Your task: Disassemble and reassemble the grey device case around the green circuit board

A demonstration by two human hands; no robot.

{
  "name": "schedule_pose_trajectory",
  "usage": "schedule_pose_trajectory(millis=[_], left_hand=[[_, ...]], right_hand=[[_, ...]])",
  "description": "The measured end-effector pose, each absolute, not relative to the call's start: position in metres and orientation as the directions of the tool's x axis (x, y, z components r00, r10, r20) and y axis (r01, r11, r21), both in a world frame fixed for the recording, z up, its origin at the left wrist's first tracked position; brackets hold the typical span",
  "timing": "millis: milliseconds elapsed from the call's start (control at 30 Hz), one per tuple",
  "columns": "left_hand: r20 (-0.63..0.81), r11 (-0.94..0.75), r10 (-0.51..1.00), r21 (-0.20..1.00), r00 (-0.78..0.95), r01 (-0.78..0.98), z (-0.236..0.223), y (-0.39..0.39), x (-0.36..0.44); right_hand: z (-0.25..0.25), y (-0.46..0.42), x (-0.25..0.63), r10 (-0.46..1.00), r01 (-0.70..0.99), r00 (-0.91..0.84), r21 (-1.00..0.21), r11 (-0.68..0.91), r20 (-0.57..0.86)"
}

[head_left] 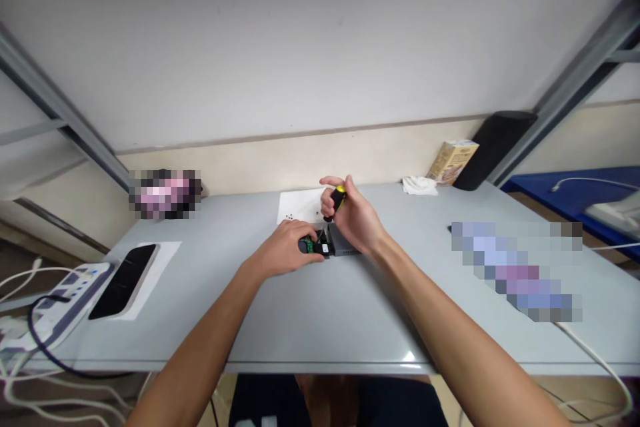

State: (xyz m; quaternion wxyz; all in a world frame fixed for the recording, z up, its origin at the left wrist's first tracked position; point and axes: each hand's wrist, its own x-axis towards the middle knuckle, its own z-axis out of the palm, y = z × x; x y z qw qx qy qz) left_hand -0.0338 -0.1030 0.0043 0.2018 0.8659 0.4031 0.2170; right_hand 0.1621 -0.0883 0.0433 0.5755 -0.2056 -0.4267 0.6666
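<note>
My right hand [363,220] is closed around the black and yellow handle of a screwdriver [339,197], which tilts down toward a small opened electronic device. My left hand [283,247] grips the device's left side, fingers behind and thumb at the front edge. Between the fingers shows a green circuit board [310,245] beside a black part [324,248] with a small white label. A dark grey casing [343,241] lies to its right, partly under my right hand. The screwdriver's tip is too small to make out clearly.
Behind my hands, a white sheet of paper [300,203] carries several tiny dark screws [289,217]. A phone [125,280] and a power strip [75,300] with cables lie left. At back right are a tissue [420,185], a carton [454,161] and a black cylinder [493,147].
</note>
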Motion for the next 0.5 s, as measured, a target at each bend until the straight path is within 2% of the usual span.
schedule_pose_trajectory(millis=[300,400,500], left_hand=[[0.184,-0.525,0.824,0.603,0.536,0.601,0.0033,-0.1041,-0.0328],[0.171,-0.502,0.834,0.630,0.525,0.592,0.0019,-0.1036,-0.0332],[0.184,-0.526,0.815,0.633,0.550,0.568,0.0005,-0.1022,-0.0337]], right_hand=[[0.0411,-0.0865,0.1641,0.977,-0.595,-0.126,-0.801,0.064,0.172],[0.0406,-0.0865,0.1626,0.965,-0.569,-0.147,-0.817,0.095,0.215],[0.0434,-0.0881,0.1623,0.950,-0.587,-0.226,-0.809,0.044,0.215]])
